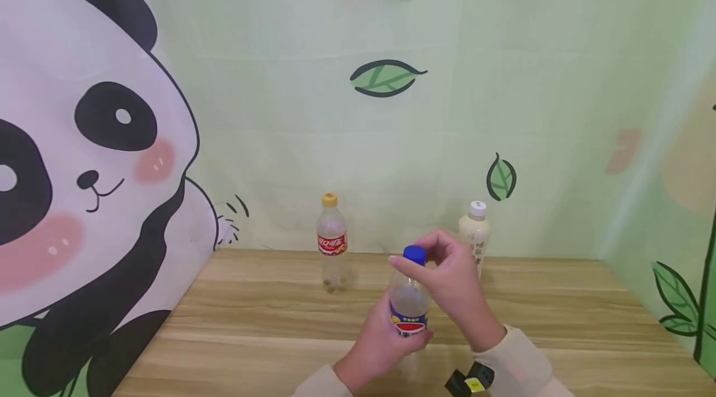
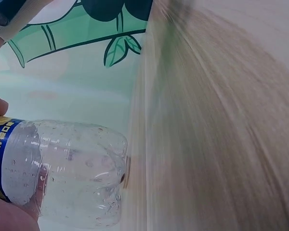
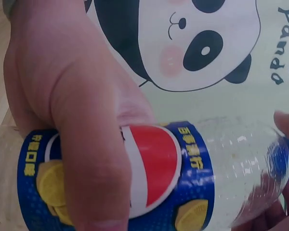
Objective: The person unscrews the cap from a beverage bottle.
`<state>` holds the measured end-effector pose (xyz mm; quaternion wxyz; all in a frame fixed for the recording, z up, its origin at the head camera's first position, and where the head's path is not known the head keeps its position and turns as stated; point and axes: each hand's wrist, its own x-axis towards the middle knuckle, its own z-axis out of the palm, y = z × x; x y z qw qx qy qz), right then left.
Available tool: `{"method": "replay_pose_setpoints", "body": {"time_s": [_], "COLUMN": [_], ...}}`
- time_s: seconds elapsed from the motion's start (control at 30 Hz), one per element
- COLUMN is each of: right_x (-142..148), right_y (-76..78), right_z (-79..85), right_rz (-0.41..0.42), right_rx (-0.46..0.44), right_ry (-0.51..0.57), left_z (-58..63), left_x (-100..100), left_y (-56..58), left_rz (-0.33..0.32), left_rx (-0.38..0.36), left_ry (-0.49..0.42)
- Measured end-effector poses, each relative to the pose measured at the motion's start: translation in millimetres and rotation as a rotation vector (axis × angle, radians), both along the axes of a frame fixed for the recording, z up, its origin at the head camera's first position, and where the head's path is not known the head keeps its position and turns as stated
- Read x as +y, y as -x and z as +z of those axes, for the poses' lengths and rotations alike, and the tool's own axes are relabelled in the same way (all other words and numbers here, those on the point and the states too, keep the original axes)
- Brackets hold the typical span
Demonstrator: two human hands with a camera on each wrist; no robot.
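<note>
A clear plastic soda bottle with a blue label (image 1: 409, 316) and a blue cap (image 1: 414, 254) stands roughly upright before me. My left hand (image 1: 377, 338) grips it around the label, its thumb lying across the front. My right hand (image 1: 455, 285) has thumb and fingers at the cap, pinching it from the sides. The right wrist view shows the label (image 3: 154, 168) with lemon slices under the left hand (image 3: 86, 110), and the cap (image 3: 288, 156) at the edge. Seen from the left wrist, the clear bottle base (image 2: 82, 173) is close to the table; whether it touches, I cannot tell.
Farther back on the wooden table (image 1: 252, 316) stands a clear bottle with a yellow cap and red label (image 1: 332, 245). A cream-coloured bottle with a white cap (image 1: 477, 209) is behind my right hand. A panda-print cloth (image 1: 279, 105) hangs behind.
</note>
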<state>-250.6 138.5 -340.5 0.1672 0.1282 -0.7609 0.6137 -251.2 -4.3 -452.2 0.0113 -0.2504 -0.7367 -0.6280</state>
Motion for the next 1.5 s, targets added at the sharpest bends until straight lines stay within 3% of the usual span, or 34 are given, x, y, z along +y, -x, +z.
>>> {"method": "replay_pose_setpoints", "body": {"time_s": [0.2, 0.5, 0.87, 1.2, 1.5], "right_x": [-2, -2, 1, 6, 12], "right_y": [-1.4, -0.9, -1.2, 2.9, 8.0], "right_z": [-1.2, -1.7, 1.1, -0.8, -1.9], "right_rz": [-0.051, -0.047, 0.014, 0.109, 0.19], "right_rx": [-0.009, 0.012, 0.019, 0.018, -0.014], "right_ry": [0.004, 0.043, 0.072, 0.024, -0.009], "left_z": [0.5, -0.6, -0.7, -1.0, -2.5], "left_x": [1, 1, 1, 0, -1], "left_y": [0.1, 0.3, 0.9, -0.3, 1.6], "left_rz": [-0.004, -0.013, -0.011, 0.008, -0.015], "left_rx": [-0.005, -0.012, -0.03, -0.011, -0.02], "left_ry": [0.002, 0.004, -0.007, -0.004, -0.01]}}
